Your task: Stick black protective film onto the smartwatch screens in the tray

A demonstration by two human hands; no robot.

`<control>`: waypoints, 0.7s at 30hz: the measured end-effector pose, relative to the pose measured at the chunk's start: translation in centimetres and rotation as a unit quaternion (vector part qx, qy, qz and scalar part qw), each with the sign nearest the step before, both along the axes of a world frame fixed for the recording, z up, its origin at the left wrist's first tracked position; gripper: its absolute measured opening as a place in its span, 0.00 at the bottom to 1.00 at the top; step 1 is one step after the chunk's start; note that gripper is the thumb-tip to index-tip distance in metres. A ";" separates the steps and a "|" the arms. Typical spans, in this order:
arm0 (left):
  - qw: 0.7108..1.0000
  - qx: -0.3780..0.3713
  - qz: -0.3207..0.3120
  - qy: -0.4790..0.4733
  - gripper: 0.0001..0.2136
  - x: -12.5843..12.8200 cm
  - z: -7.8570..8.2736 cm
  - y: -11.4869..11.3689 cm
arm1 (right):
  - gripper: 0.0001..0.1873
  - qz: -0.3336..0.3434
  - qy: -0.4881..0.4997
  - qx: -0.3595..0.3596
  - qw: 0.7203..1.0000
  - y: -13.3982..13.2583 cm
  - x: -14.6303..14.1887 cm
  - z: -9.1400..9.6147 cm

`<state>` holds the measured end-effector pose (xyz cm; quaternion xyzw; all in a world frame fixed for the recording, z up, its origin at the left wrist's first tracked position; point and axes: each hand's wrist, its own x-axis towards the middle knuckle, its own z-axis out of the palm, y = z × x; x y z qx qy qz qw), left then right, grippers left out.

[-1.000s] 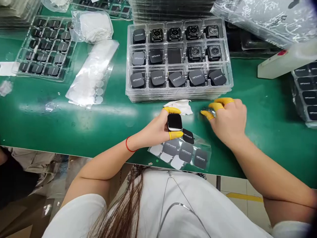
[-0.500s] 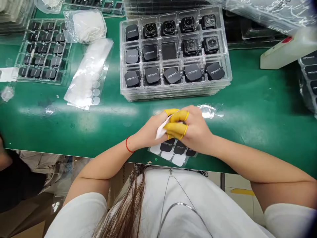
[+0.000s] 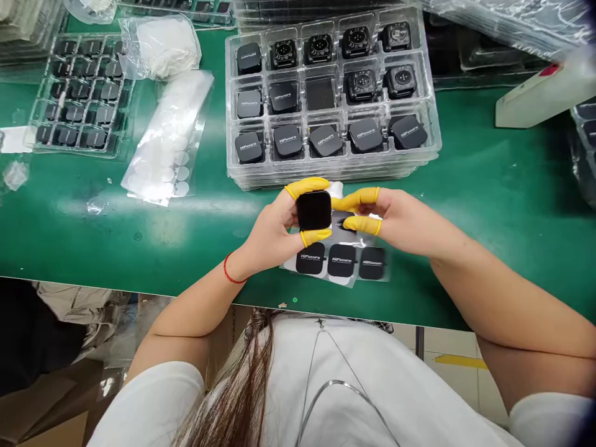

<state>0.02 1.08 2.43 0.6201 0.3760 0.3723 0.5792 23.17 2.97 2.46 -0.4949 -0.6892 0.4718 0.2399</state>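
Note:
My left hand (image 3: 274, 226) holds a black square smartwatch body (image 3: 314, 210) between thumb and fingers, which wear yellow finger cots. My right hand (image 3: 400, 220) is at the watch's right side, with its yellow-capped index fingertip against that edge. A black pad (image 3: 342, 221) lies between the right index finger and thumb; I cannot tell whether they grip it. Below the hands lies a clear sheet (image 3: 291, 264) of black HiFuture pads (image 3: 341, 261). A scrap of white wipe (image 3: 335, 189) shows behind the watch.
A stacked clear tray (image 3: 333, 99) of black square watch parts stands just beyond the hands. Further left are a second tray (image 3: 84, 93) and bags of white round stickers (image 3: 167, 136). A cream plastic box (image 3: 544, 96) sits at the right on the green mat (image 3: 479, 161).
My hands were pressed together over a white wipe and have moved slightly apart. The watch now shows in my left hand. The wipe has gone from between them, and the pad sheet sits differently.

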 end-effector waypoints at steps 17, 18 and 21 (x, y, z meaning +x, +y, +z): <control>0.999 -0.001 -0.026 0.039 0.24 0.7 -1.2 -0.3 | 0.07 -0.063 0.138 -0.059 0.987 -1.4 -2.0 3.1; 0.998 0.012 -0.034 0.043 0.24 0.8 -1.3 -0.4 | 0.08 -0.053 0.136 -0.081 0.986 -1.3 -2.2 2.8; 0.997 0.029 -0.045 0.054 0.24 0.9 -1.5 -0.5 | 0.09 -0.046 0.127 -0.102 0.986 -1.1 -2.5 2.4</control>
